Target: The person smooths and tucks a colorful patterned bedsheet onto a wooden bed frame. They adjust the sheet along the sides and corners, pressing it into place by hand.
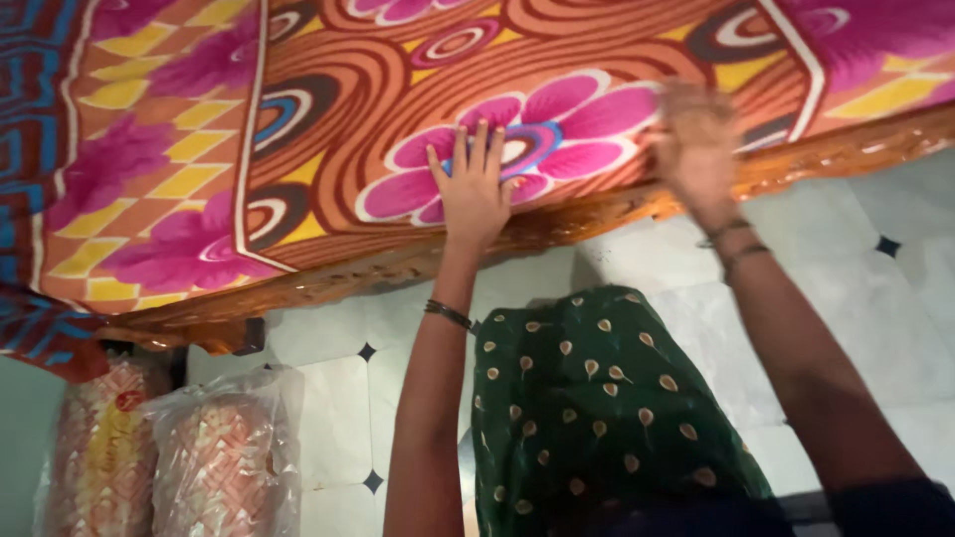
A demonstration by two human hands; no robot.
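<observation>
Head view is showing the left hand (475,189) lying flat, fingers spread wide and pressing on the patterned bedsheet (298,129) just above the carved wooden bed edge (557,224). The right hand (693,139) is blurring with motion, its finger state unreadable, touching the same sheet farther right. The sheet's edge is running left to right beneath both palms.

Even soft light; right hand (693,139) motion-blurred.
</observation>
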